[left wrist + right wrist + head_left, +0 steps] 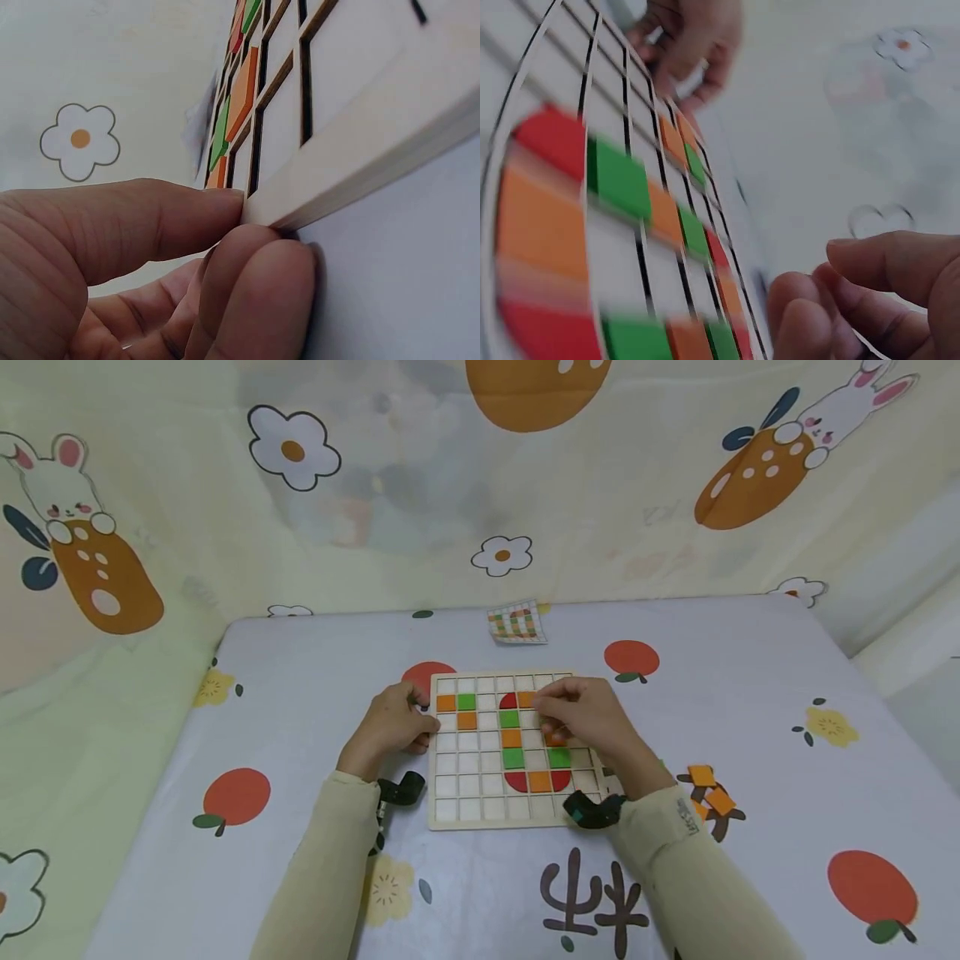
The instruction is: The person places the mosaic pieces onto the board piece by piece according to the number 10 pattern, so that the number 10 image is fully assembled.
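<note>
A square wooden grid board (468, 787) lies on the table, with orange, green and red tiles in some of its cells. My left hand (393, 725) grips the board's left edge; the left wrist view shows the thumb (187, 217) on the rim and curled fingers under it. Over the board's upper right side is my right hand (588, 714), its fingertips beside an orange tile (526, 699) in the upper row. In the right wrist view the fingers (802, 326) are loosely bent with nothing visible between them and the thumb. Part of the board's right side is hidden under this hand.
Several loose orange tiles (702, 776) lie to the right of the board, partly behind the right sleeve. A small card (517, 624) with a coloured grid pattern leans at the table's back edge. A patterned curtain (405, 510) hangs behind the table.
</note>
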A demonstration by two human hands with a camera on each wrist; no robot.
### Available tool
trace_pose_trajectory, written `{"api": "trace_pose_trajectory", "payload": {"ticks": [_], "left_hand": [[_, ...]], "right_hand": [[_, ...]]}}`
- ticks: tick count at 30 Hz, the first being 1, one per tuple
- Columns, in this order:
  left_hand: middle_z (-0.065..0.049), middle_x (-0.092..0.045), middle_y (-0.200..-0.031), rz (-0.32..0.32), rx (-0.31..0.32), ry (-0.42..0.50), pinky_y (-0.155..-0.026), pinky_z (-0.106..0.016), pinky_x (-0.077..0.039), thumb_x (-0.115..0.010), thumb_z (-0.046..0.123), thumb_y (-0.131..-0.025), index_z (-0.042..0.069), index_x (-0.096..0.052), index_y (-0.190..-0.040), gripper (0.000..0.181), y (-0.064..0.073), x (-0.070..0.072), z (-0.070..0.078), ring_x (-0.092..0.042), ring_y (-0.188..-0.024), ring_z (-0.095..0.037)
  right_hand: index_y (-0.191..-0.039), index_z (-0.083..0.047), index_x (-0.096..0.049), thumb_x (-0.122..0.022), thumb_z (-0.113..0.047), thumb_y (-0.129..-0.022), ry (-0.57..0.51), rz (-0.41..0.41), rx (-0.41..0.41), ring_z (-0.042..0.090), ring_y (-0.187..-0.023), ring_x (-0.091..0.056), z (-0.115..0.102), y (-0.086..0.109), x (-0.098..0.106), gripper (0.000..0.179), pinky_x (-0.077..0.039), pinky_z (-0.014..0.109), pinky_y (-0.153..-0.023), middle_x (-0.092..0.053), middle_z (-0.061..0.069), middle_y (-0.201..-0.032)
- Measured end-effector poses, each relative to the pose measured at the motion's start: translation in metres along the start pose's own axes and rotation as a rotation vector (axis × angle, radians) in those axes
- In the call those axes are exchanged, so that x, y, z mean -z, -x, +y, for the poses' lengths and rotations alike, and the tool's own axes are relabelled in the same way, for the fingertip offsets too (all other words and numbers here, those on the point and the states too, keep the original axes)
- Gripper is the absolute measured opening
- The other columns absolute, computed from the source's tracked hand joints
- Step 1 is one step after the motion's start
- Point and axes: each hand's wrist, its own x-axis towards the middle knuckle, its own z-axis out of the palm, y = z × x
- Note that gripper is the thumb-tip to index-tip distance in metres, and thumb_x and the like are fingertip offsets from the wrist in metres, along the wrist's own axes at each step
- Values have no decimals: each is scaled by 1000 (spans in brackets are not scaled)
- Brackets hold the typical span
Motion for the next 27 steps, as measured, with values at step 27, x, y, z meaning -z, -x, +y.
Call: {"api": "trace_pose_trajectory", "payload": {"ticks": [27], "left_hand": [[-14, -65, -93, -25, 4, 0, -62, -26, -61, -75, 7, -93, 2, -55, -121, 35, 1, 1, 0, -68, -67, -17]], "right_hand": [[-111, 3, -70, -77, -25, -94, 405, 192, -196, 22, -66, -61, 68, 76, 89, 34, -54, 34, -56, -68, 9, -80]]}}
